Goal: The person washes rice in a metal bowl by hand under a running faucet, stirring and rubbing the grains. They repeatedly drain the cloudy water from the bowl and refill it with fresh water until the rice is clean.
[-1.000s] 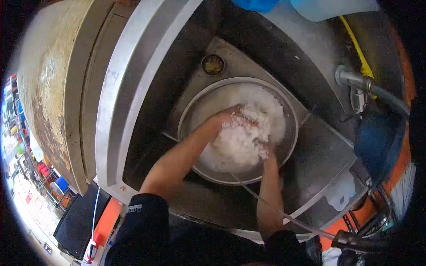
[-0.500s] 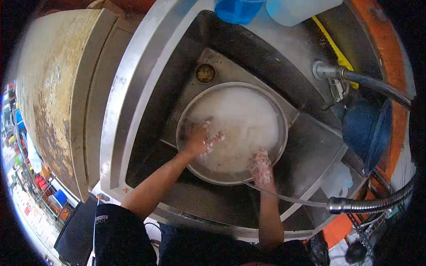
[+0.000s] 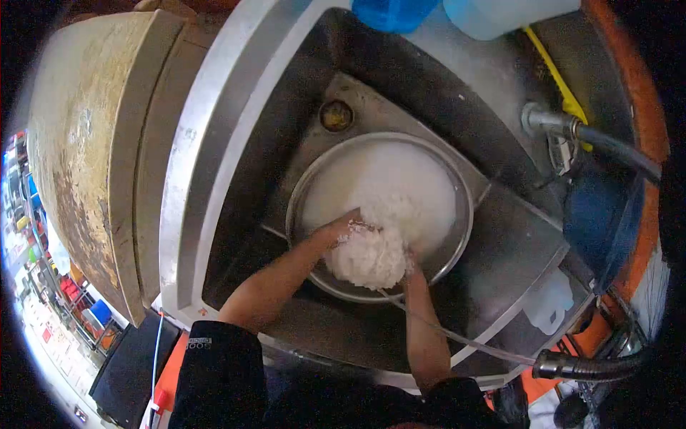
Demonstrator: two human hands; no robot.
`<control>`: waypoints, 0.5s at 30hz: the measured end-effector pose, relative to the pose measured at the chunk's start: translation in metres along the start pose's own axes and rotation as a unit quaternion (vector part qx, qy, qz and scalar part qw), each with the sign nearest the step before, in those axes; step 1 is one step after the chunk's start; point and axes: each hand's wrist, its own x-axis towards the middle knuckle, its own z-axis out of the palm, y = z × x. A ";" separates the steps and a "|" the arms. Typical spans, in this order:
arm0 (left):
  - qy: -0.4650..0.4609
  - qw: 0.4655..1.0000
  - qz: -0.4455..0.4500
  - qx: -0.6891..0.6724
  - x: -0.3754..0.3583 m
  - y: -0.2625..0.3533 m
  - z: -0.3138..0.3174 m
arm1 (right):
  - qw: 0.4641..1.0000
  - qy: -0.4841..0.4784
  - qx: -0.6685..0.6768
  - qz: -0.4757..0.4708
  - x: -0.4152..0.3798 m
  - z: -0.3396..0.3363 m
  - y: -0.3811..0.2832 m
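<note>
Left hand (image 3: 344, 230) and right hand (image 3: 411, 267) cup a mound of rice (image 3: 370, 259) between them; fingers largely hidden, so closure cannot be told. The mound sits in the metal basin (image 3: 464, 232), at its near rim. Excess force could spill grains into the sink (image 3: 511, 236).

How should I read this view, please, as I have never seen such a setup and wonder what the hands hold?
There is no machine: these are a person's bare hands, seen by a camera worn on that person's head, looking forward and down. A round metal basin with cloudy white liquid stands in a metal sink, beside a drain. The left hand and right hand hold a mound of what looks like white rice between them; their fingers are partly hidden.
</note>
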 end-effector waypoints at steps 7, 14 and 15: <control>0.044 0.974 -0.009 -0.221 -0.053 0.099 0.076 | 0.980 -0.109 -0.029 -0.162 -0.044 0.023 -0.015; 0.108 0.724 0.376 0.569 -0.082 0.104 0.084 | 0.895 -0.061 -0.365 -0.249 -0.126 0.078 -0.042; 0.130 0.721 0.354 0.581 -0.087 0.108 0.085 | 0.877 -0.053 -0.396 -0.266 -0.133 0.089 -0.045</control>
